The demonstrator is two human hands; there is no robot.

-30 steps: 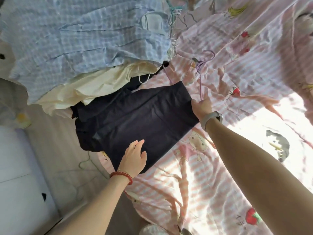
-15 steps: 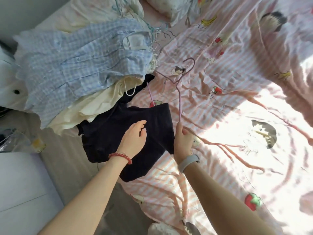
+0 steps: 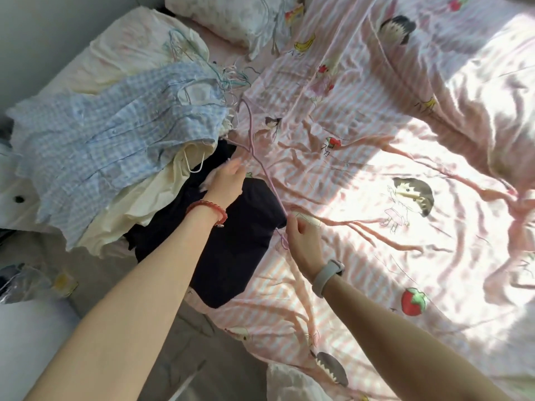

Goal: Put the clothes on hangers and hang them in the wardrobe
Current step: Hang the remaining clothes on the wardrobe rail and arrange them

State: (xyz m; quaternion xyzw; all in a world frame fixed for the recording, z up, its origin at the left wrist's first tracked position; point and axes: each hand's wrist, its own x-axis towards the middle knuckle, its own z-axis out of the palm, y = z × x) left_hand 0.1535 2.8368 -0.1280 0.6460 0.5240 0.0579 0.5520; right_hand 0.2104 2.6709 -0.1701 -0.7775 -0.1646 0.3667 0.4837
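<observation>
A dark navy garment [image 3: 243, 235] lies on the bed's near left part. A thin pink wire hanger [image 3: 262, 166] lies over its far edge, with the hook toward the clothes pile. My right hand [image 3: 304, 241] pinches the hanger's near end at the garment's right edge. At the garment's far edge, my left hand [image 3: 227, 180], with a red bead bracelet on the wrist, reaches to the hanger's neck; its fingertips are partly hidden. A blue checked shirt [image 3: 115, 146] and a cream garment [image 3: 139, 204] are piled to the left, over the navy cloth.
The bed is covered by a pink striped cartoon-print sheet [image 3: 376, 169], brightly sunlit at right. Several loose wire hangers [image 3: 228, 76] lie tangled behind the blue shirt. A pillow [image 3: 231, 21] is at the head. Grey floor [image 3: 202, 342] and a white surface [image 3: 29, 357] lie at the near left.
The view pulled back and shifted. My left hand moved from the navy garment's middle up to the hanger's neck. My right hand slid along to the hanger's near end.
</observation>
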